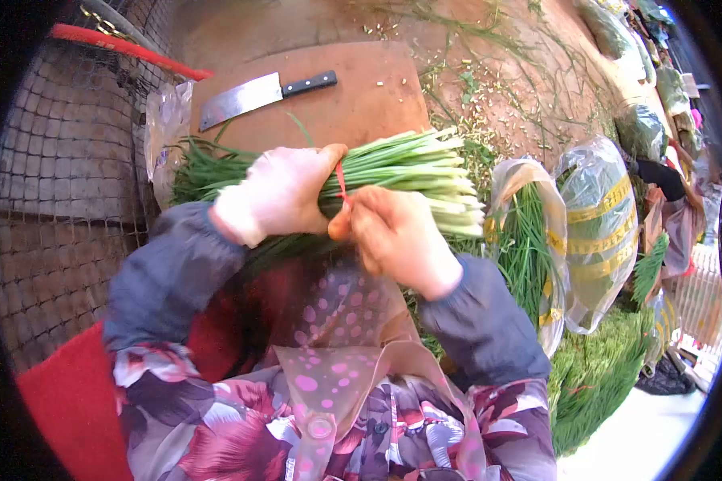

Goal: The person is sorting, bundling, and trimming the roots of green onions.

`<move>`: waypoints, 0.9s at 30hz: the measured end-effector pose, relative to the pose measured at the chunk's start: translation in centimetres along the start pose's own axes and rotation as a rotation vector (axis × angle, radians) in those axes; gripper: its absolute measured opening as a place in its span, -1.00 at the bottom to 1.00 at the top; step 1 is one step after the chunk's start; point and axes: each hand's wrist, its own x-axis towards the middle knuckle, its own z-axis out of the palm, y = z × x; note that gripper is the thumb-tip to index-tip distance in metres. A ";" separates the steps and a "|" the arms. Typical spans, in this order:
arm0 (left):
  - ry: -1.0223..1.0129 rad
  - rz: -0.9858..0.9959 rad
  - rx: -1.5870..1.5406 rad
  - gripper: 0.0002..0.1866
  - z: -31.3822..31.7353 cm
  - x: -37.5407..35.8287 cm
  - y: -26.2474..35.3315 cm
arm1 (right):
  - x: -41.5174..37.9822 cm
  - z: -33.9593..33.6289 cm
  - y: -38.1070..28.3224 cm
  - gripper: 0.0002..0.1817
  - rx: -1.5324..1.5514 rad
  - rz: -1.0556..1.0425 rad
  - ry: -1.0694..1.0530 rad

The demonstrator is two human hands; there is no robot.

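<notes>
A thick bundle of garlic chives [417,164] lies crosswise in front of me, green leaves at the left and pale cut ends at the right. My left hand [285,188] is wrapped around its middle, holding it. A thin red tie [340,172] circles the bundle just right of that hand. My right hand [397,232] pinches the red tie at the near side of the bundle, fingertips close together. Beyond the bundle, a cleaver [249,98] with a black handle rests on a wooden cutting board [369,92]; neither hand touches it.
Netting [68,152] and a red bar [128,52] stand at the left. Trimmings [497,104] litter the ground. At the right are plastic bags of greens [598,232], a heap of chives [594,385] and another person's dark sleeve [662,178].
</notes>
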 end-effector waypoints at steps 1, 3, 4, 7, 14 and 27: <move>-0.048 0.077 -0.041 -0.30 -1.3 0.3 0.1 | -0.2 -0.2 -0.7 -0.80 0.057 0.033 0.018; -0.151 -0.085 0.086 -0.36 0.9 2.8 -0.8 | 2.4 -1.7 0.8 -0.79 0.276 0.297 0.030; -0.235 -0.116 0.128 -0.37 3.2 4.3 -2.7 | 4.1 -1.9 5.2 -0.75 0.084 0.257 0.026; -0.270 -0.067 0.115 -0.28 3.9 5.0 -4.3 | 3.7 -0.5 5.6 -0.82 0.015 0.210 0.038; -0.347 -0.100 0.043 -0.17 3.1 5.1 -4.3 | -0.1 -0.9 8.6 -0.87 -0.701 -0.124 0.080; 0.420 -0.335 0.321 0.36 8.0 1.3 -1.3 | 10.0 -0.6 6.1 -0.79 -0.131 -0.105 0.234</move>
